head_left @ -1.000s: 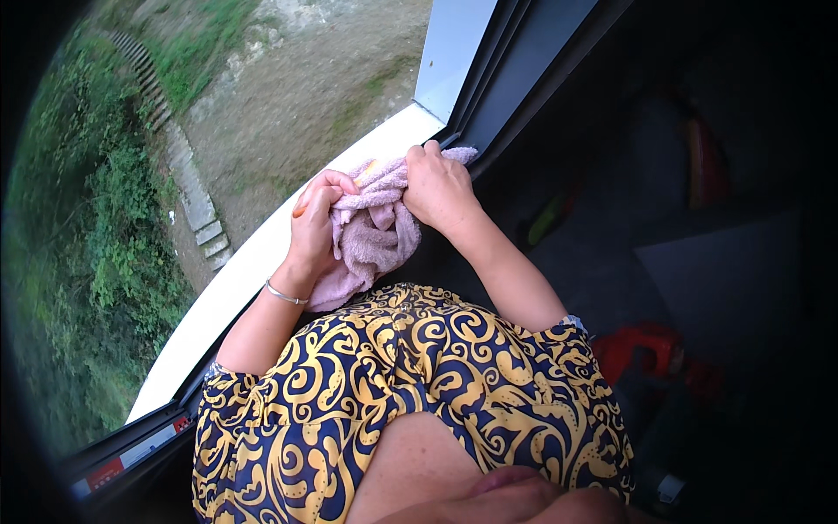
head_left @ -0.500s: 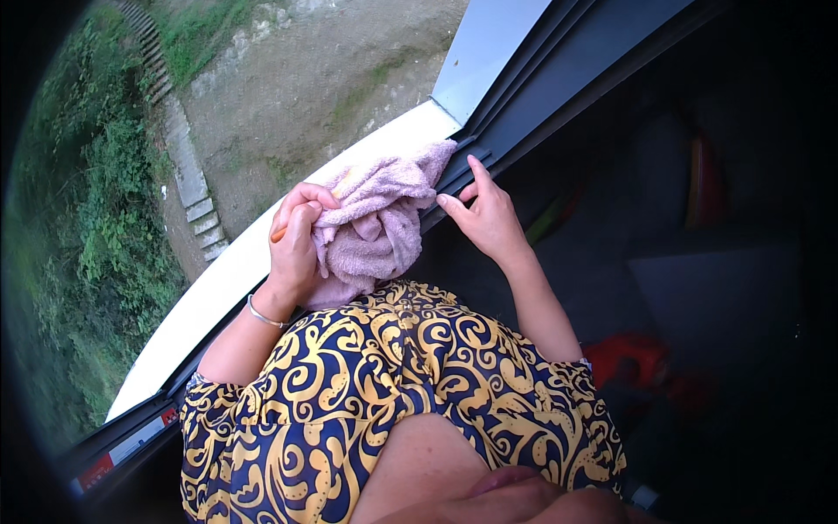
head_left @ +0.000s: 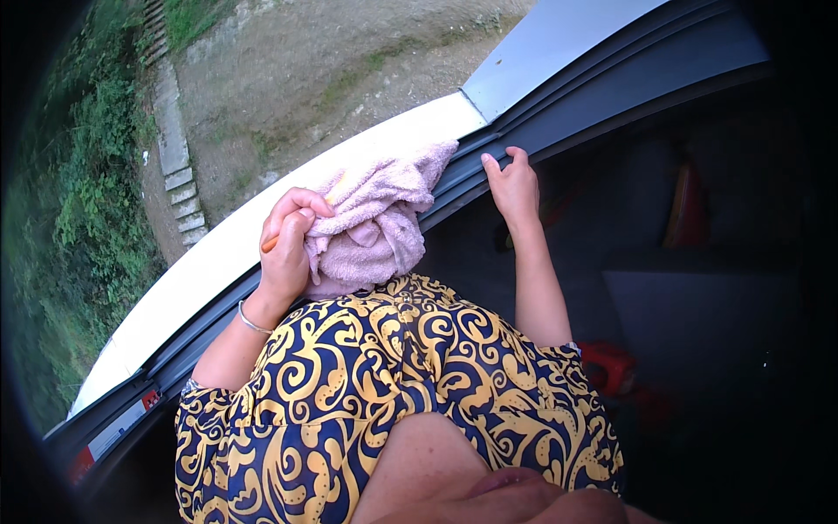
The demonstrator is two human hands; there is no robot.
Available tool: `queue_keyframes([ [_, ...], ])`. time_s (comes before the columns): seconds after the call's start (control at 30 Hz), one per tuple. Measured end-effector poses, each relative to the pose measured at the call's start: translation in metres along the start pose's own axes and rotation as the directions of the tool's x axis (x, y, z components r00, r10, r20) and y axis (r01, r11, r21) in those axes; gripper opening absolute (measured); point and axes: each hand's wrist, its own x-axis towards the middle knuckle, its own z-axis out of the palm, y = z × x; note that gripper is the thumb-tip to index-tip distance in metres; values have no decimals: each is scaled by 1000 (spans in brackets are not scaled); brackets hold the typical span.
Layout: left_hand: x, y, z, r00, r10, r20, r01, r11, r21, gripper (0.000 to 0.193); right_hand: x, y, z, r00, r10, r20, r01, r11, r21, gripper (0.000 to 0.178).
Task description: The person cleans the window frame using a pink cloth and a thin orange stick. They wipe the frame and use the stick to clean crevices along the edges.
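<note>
My left hand (head_left: 286, 247) is closed at the near side of a bunched pale purple towel (head_left: 374, 223), its fingers curled into the cloth. An orange stick-like end (head_left: 270, 244) pokes out of the same fist; the rest of that piece is hidden. The towel lies crumpled against the window's dark sliding track (head_left: 463, 175), close to my body. To the right, my right hand (head_left: 513, 188) holds nothing, thumb and forefinger apart at the inner edge of the dark frame.
A white outer sill (head_left: 262, 223) runs along the window, meeting a light grey upright panel (head_left: 550, 57). Outside, far below, are bare ground, concrete steps (head_left: 185, 205) and green bushes (head_left: 105, 192). Dim red items (head_left: 611, 367) sit in the dark room at right.
My right hand has moved right, away from the towel, to the frame's inner edge. The left hand keeps its grip on the towel. The view has shifted slightly.
</note>
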Motion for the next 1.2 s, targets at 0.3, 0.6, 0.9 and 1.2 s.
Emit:
queue_keyframes([
  [0.3,1,-7,-1,999,-14,-51,6,989,-151,20,-56,-88,4,654,-652,-384,752,619,227,15],
  [0.6,18,19,9,988,-152,31,155,965,-211,18,-79,-78,2,690,-723,-31,688,642,339,49],
  [0.9,69,33,50,976,-177,125,192,973,-126,17,-41,-71,15,822,-570,1,563,811,159,43],
  [1.2,113,36,61,952,-297,77,302,952,-58,17,-15,-72,17,876,-478,71,458,868,191,30],
])
